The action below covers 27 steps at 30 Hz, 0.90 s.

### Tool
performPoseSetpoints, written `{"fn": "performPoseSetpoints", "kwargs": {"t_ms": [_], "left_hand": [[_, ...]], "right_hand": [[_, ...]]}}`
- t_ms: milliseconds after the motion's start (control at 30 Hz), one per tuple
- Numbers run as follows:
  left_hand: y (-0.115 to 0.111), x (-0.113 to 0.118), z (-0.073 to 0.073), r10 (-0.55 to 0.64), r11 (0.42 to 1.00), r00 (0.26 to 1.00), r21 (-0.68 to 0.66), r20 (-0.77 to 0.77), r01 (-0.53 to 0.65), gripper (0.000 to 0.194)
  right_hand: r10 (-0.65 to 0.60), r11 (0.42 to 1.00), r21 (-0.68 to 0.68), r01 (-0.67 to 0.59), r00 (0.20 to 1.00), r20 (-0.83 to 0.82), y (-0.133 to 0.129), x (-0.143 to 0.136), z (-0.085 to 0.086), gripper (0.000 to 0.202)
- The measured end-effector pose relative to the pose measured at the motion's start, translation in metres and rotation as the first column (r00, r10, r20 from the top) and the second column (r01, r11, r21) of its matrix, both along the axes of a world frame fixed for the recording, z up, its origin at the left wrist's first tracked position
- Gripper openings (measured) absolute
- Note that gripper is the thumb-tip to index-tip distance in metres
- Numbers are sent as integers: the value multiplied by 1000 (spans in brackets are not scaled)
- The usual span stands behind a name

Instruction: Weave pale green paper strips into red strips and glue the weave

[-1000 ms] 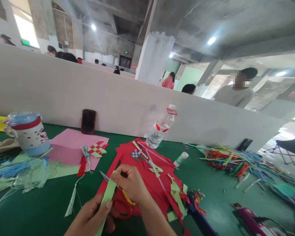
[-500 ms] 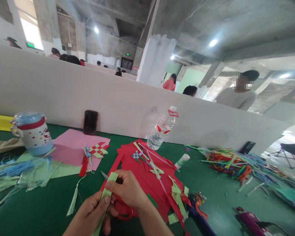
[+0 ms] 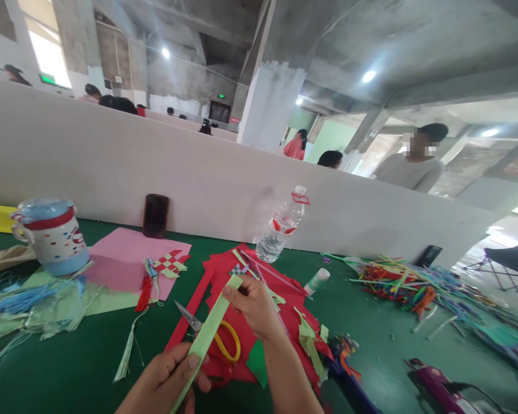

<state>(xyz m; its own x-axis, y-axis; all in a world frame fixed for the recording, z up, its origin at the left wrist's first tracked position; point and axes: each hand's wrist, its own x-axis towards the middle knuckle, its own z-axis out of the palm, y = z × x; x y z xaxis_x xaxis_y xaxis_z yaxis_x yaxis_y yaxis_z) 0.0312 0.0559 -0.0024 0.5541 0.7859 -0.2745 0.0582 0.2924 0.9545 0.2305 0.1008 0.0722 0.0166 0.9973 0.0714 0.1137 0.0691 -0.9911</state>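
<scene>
A light green paper strip [image 3: 214,323] runs slantwise between my two hands. My right hand [image 3: 249,302] pinches its far end, thumb on top. Lower down, my left hand [image 3: 172,376] grips the strip near its other end, which passes below the picture. Beneath the strip lie scissors with a yellow-lined handle loop [image 3: 228,340], their blades pointing up and left. The scissors rest on a pile of red paper [image 3: 263,310], and part of their handle is hidden. A green paper scrap [image 3: 258,363] sits beside my right wrist.
A water bottle [image 3: 280,230], a glue stick [image 3: 317,282] and a phone [image 3: 156,215] stand toward the white partition [image 3: 190,178]. At left are a blue-lidded cup [image 3: 54,238] and tassels. Coloured strips [image 3: 401,282] and a purple corded tool [image 3: 444,388] lie right.
My right hand has moved up and right, drawing the strip out longer between my hands. More of the scissors now shows under it. The view has shifted slightly.
</scene>
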Motion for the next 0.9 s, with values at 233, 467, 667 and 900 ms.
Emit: {"fn": "performPoseSetpoints", "kwargs": {"t_ms": [233,467,667,900], "left_hand": [[0,0,-3,-47,999,998,12,-43,48,67],[-2,0,0,5,999,998,35,-62,-3,68],[2,-2,-6,83,996,994,20,74,-84,58],[1,0,-2,190,982,975,-2,120,-191,53]], "right_hand": [[-106,994,19,106,994,-10,2,18,0,46],[-79,997,21,81,993,-87,4,14,-4,50],[344,932,-79,-354,931,-118,-6,-14,-8,56],[440,893,-73,-445,895,-81,-13,-35,-15,38]]}}
